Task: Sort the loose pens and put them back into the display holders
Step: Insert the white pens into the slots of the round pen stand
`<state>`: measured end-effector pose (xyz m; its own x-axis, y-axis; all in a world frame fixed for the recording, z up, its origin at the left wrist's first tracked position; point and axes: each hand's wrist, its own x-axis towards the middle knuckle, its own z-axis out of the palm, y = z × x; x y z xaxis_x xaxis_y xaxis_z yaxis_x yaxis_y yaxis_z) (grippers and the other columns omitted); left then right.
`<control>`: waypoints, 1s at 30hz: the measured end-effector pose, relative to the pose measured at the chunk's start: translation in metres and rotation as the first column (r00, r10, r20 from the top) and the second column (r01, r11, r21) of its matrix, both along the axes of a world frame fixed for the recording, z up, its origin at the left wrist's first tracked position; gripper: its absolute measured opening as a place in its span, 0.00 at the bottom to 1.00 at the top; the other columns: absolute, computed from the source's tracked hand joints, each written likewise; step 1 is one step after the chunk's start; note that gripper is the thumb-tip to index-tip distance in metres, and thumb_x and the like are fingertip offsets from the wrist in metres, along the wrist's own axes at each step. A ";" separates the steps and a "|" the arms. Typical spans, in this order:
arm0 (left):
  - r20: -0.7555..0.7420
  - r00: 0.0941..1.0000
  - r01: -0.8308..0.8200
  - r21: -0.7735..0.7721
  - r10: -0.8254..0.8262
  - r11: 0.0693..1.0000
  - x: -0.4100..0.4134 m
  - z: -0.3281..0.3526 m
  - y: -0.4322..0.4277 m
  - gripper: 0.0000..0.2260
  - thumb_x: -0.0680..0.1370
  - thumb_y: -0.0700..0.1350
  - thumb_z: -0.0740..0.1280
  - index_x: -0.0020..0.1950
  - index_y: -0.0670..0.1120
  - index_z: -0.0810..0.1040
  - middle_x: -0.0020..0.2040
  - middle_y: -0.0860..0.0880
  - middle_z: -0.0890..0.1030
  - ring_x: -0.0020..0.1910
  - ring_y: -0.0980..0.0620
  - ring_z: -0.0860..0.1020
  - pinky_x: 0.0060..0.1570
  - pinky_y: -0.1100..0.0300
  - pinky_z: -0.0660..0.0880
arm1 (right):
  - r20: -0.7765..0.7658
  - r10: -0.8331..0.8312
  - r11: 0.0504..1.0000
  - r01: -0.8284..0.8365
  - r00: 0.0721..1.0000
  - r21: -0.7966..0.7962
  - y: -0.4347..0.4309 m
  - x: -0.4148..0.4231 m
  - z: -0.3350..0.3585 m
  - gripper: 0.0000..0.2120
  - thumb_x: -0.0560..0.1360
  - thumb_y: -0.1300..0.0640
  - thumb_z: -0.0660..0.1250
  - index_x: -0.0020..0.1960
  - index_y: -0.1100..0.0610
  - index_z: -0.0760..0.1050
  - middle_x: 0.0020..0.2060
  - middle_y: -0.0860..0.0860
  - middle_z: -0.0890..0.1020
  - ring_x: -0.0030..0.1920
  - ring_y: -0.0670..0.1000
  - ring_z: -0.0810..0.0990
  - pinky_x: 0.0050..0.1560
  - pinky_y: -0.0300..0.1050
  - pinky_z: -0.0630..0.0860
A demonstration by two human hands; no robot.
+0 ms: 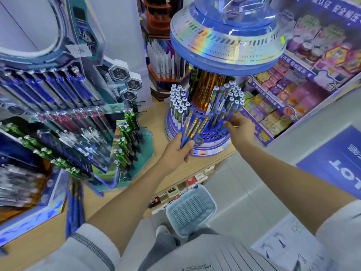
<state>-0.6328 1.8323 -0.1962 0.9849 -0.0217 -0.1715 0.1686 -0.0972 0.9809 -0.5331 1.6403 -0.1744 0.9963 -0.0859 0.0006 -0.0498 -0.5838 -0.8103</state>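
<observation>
At the round pen holder (pixel 213 136) on the bench (pixel 158 137), the left hand (pixel 178 153) grips a fanned bunch of blue pens (pixel 195 126), kept close as a supply. The right hand (pixel 239 125) pinches a single pen (pixel 229 116), seemingly aiming it at a free hole.

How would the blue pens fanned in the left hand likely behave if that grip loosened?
The blue pens look stiff: each is straight though the left hand holds only its lower end. Fanned apart as they are, they would probably slip out singly. Slim and round, they would likely roll on the wooden counter.
</observation>
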 end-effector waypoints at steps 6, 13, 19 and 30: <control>0.005 1.000 0.020 -0.016 -0.019 1.000 -0.003 0.001 0.000 0.03 0.83 0.43 0.59 0.50 0.50 0.70 0.39 0.45 0.76 0.27 0.56 0.71 0.29 0.66 0.69 | -0.079 -0.072 0.991 0.080 0.994 0.110 0.000 -0.008 -0.002 0.12 0.75 0.64 0.69 0.52 0.56 0.67 0.47 0.53 0.79 0.42 0.52 0.79 0.40 0.44 0.76; 0.045 0.997 0.065 -0.013 -0.064 0.998 -0.011 0.003 -0.006 0.03 0.83 0.43 0.59 0.51 0.50 0.70 0.38 0.45 0.76 0.28 0.54 0.72 0.28 0.67 0.69 | -0.159 0.147 0.947 -0.092 0.976 0.309 0.005 -0.042 -0.001 0.15 0.75 0.45 0.68 0.46 0.58 0.78 0.37 0.53 0.82 0.36 0.49 0.79 0.44 0.48 0.78; 0.051 0.993 0.103 0.028 -0.104 0.994 -0.014 0.003 -0.017 0.02 0.82 0.42 0.60 0.52 0.48 0.70 0.38 0.46 0.77 0.27 0.54 0.73 0.27 0.64 0.68 | -0.209 0.331 0.856 -0.199 0.920 0.477 0.012 -0.063 0.005 0.15 0.77 0.58 0.68 0.51 0.72 0.75 0.40 0.58 0.83 0.40 0.54 0.81 0.43 0.42 0.80; 0.044 0.997 0.055 0.133 -0.062 0.990 0.006 0.003 -0.012 0.09 0.81 0.47 0.63 0.55 0.41 0.74 0.39 0.46 0.75 0.30 0.60 0.70 0.31 0.65 0.67 | -0.001 -0.181 0.930 0.171 0.984 0.324 -0.024 -0.032 0.020 0.08 0.79 0.57 0.65 0.43 0.48 0.74 0.40 0.56 0.83 0.43 0.54 0.84 0.47 0.50 0.80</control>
<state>-0.6265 1.8207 -0.1931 0.9898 -0.0601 -0.1289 0.1116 -0.2339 0.9658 -0.5652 1.6164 -0.1549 0.9651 -0.2602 -0.0278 -0.1018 -0.2756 -0.9559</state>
